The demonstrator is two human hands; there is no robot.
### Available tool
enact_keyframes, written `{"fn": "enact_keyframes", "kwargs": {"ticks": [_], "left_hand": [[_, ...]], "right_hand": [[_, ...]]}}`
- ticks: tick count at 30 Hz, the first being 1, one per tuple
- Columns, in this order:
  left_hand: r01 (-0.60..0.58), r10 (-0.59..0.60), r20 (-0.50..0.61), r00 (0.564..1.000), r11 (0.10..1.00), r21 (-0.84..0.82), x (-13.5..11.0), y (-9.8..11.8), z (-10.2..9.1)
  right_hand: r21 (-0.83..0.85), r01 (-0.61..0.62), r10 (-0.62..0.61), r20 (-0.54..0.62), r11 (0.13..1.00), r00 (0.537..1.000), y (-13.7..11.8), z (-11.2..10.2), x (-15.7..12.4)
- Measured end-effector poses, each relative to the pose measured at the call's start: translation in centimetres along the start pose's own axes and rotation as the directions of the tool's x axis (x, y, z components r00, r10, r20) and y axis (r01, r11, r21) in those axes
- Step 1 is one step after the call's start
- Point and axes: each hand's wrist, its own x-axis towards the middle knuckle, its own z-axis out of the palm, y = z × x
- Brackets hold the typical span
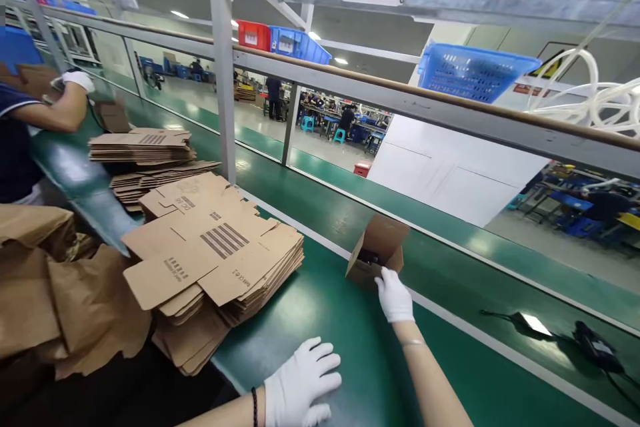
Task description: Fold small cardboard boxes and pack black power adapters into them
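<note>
My right hand [394, 295], in a white glove, reaches forward and touches the near edge of a small open cardboard box [377, 250] standing on the green conveyor belt [330, 307]. Its fingers curl at the box's rim; something dark lies inside the box. My left hand [299, 383], also gloved, lies flat with fingers spread on the belt's near edge, holding nothing. A stack of flattened cardboard boxes [215, 260] sits just left of both hands.
More flat box stacks [143, 147] lie farther left, with crumpled brown paper [45, 287] nearby. A co-worker's gloved hand and arm [65, 103] show at far left. Black cabled parts [590, 343] lie on the belt at right. Blue and red crates [470, 70] sit overhead.
</note>
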Motion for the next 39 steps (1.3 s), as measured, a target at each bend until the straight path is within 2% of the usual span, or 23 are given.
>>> {"fn": "enact_keyframes", "kwargs": {"ticks": [3, 6, 9, 11, 12, 14, 15, 16, 18, 19, 20, 21, 23, 24, 26, 28, 31, 35, 37, 39], "left_hand": [[-0.044, 0.045, -0.037, 0.998, 0.998, 0.043, -0.1, -0.1, 0.2], [-0.114, 0.125, -0.074, 0.989, 0.985, 0.13, 0.1, -0.7, 1.5], [-0.117, 0.138, -0.111, 0.984, 0.977, 0.176, 0.5, -1.6, 3.1], [-0.096, 0.112, -0.105, 0.988, 0.985, 0.142, 0.6, -1.6, 2.7], [-0.097, 0.108, -0.095, 0.99, 0.989, 0.114, 0.6, -1.3, 1.7], [-0.106, 0.113, -0.096, 0.989, 0.991, 0.079, 0.6, -0.4, -2.1], [-0.12, 0.126, -0.087, 0.988, 0.99, 0.069, 0.8, -0.1, -4.9], [-0.075, 0.087, -0.117, 0.989, 0.992, 0.103, 1.0, 0.0, -7.9], [0.104, -0.078, -0.151, 0.985, 0.979, 0.178, 2.0, -1.1, -14.1], [0.256, -0.228, -0.144, 0.963, 0.942, 0.219, 2.7, -2.2, -16.7], [0.429, -0.412, -0.12, 0.903, 0.862, 0.269, 3.5, -3.6, -18.7], [0.589, -0.593, -0.09, 0.8, 0.75, 0.301, 4.2, -5.0, -20.1], [0.7, -0.723, -0.063, 0.688, 0.637, 0.324, 5.5, -7.5, -21.2], [0.727, -0.761, -0.042, 0.647, 0.601, 0.332, 5.9, -8.3, -21.2], [0.746, -0.793, -0.016, 0.609, 0.565, 0.353, 6.4, -9.2, -20.5], [0.75, -0.806, -0.018, 0.592, 0.543, 0.378, 6.7, -9.3, -19.9], [0.743, -0.802, -0.02, 0.597, 0.544, 0.391, 6.8, -9.1, -20.4], [0.717, -0.766, -0.003, 0.643, 0.602, 0.351, 7.9, -8.1, -23.7], [0.698, -0.724, -0.054, 0.688, 0.639, 0.323, 9.1, -5.8, -25.5], [0.655, -0.645, -0.141, 0.751, 0.699, 0.288, 10.8, -1.8, -26.7]], "right_hand": [[0.022, -0.045, 0.044, 0.015, 0.999, 0.999, 0.0, -0.8, 5.7], [0.051, -0.066, 0.063, 0.056, 0.996, 0.996, -0.5, -1.3, 9.3], [0.096, -0.041, 0.034, 0.071, 0.995, 0.997, -1.4, -0.8, 9.9], [0.154, -0.028, 0.02, 0.052, 0.988, 0.998, -1.9, 0.3, 8.4], [0.191, -0.019, 0.01, 0.05, 0.981, 0.999, -2.0, 1.1, 7.1], [0.259, 0.011, -0.035, 0.089, 0.966, 0.995, -2.2, 2.8, 3.9], [0.276, 0.027, -0.067, 0.136, 0.961, 0.988, -2.3, 3.5, 2.2], [0.28, 0.043, -0.097, 0.18, 0.959, 0.979, -2.4, 4.0, 0.5], [0.286, 0.072, -0.145, 0.245, 0.956, 0.959, -2.6, 4.2, -2.5], [0.295, 0.077, -0.16, 0.267, 0.952, 0.95, -2.7, 4.0, -3.6], [0.314, 0.076, -0.171, 0.289, 0.946, 0.942, -2.8, 3.5, -4.6], [0.343, 0.067, -0.181, 0.313, 0.937, 0.932, -3.0, 3.0, -5.3], [0.403, 0.031, -0.19, 0.36, 0.915, 0.913, -3.2, 1.9, -6.4], [0.429, 0.02, -0.196, 0.371, 0.903, 0.908, -3.2, 1.5, -6.7], [0.469, 0.022, -0.218, 0.369, 0.883, 0.904, -3.2, 1.2, -7.2], [0.485, 0.038, -0.24, 0.362, 0.874, 0.901, -3.1, 1.4, -7.4], [0.505, 0.051, -0.262, 0.356, 0.862, 0.897, -2.9, 1.6, -7.4], [0.579, 0.033, -0.279, 0.343, 0.815, 0.897, -2.6, 1.3, -7.1], [0.637, 0.015, -0.261, 0.293, 0.771, 0.92, -2.4, 1.0, -6.9], [0.722, -0.011, -0.196, 0.201, 0.691, 0.96, -2.2, 0.4, -6.6]]}}
